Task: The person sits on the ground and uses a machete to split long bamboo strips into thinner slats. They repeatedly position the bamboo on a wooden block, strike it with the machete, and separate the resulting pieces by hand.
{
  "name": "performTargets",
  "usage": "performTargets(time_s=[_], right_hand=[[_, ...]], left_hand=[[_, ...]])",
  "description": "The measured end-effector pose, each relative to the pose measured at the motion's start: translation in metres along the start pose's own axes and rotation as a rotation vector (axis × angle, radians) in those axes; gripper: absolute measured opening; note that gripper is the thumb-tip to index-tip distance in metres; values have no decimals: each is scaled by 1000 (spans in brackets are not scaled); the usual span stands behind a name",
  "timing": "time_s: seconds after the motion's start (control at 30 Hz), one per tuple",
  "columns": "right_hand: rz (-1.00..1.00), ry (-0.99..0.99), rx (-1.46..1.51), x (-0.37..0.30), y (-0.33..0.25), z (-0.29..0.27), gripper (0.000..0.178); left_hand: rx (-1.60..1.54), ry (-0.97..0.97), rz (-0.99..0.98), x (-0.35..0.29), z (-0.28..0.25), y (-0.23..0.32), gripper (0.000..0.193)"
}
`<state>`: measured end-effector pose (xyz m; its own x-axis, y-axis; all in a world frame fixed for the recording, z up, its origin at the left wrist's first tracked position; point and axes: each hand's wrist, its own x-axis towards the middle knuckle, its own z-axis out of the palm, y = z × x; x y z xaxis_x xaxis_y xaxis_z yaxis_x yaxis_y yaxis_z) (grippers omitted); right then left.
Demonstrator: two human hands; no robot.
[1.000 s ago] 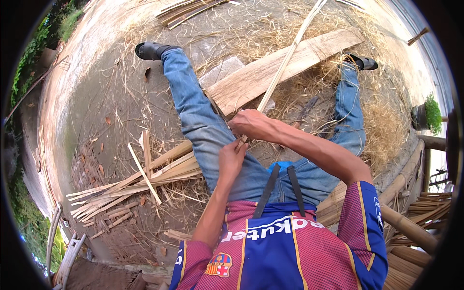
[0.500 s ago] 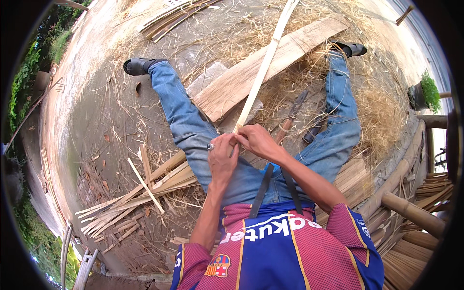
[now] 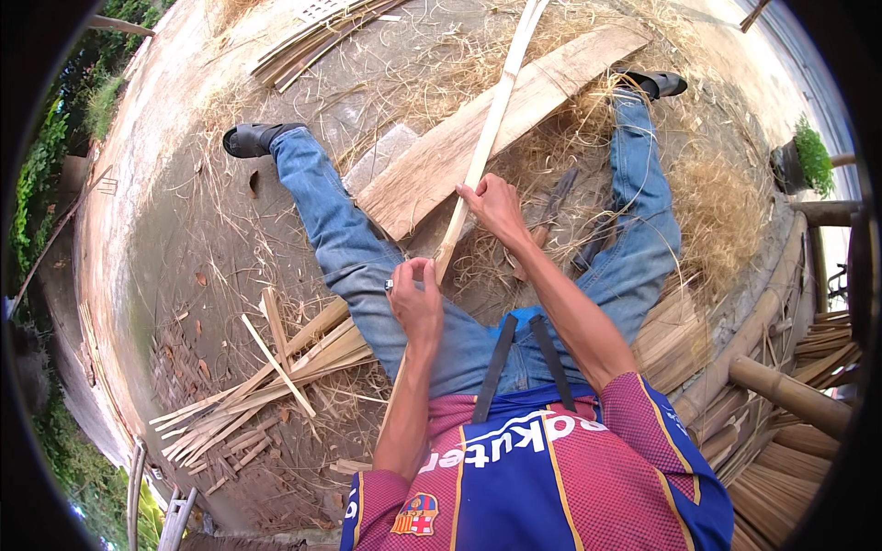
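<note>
A long, pale bamboo strip [image 3: 490,129] runs from my lap up past the top of the view, between my spread legs. My left hand [image 3: 416,305], with a ring on it, grips the strip near its lower part, above my left thigh. Farther up, my right hand [image 3: 492,204] pinches the same strip between thumb and fingers. Beneath the strip lies a wide wooden plank [image 3: 418,188], slanting across the ground. A dark-bladed tool [image 3: 556,197] rests on the ground to the right of my right hand.
Split bamboo strips [image 3: 266,381] lie in a pile by my left leg, and another bundle [image 3: 312,41] lies at the far left. Fine shavings [image 3: 721,216] heap beside my right leg. A bamboo pole [image 3: 790,397] juts in at the right, below a potted plant [image 3: 808,156].
My right hand has moved away from my left, up along the strip. The left hand stays near my thigh, slightly lower. The view has shifted a little.
</note>
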<state>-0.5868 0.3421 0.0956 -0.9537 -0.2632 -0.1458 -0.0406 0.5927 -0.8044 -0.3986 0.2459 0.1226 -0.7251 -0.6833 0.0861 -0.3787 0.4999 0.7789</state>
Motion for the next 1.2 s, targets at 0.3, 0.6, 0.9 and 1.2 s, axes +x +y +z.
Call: performTargets(time_s=[0.3, 0.6, 0.9, 1.2], right_hand=[[137, -76, 228, 4, 0, 5, 39], [135, -364, 655, -5, -27, -23, 45], [-20, -463, 590, -8, -49, -39, 48], [-297, -347, 392, -4, -48, -33, 45]], left_hand=[[-103, -4, -88, 4, 3, -15, 14], [-188, -14, -168, 6, 2, -17, 19], [-321, -78, -41, 5, -4, -24, 23], [-62, -120, 203, 7, 1, -12, 27]])
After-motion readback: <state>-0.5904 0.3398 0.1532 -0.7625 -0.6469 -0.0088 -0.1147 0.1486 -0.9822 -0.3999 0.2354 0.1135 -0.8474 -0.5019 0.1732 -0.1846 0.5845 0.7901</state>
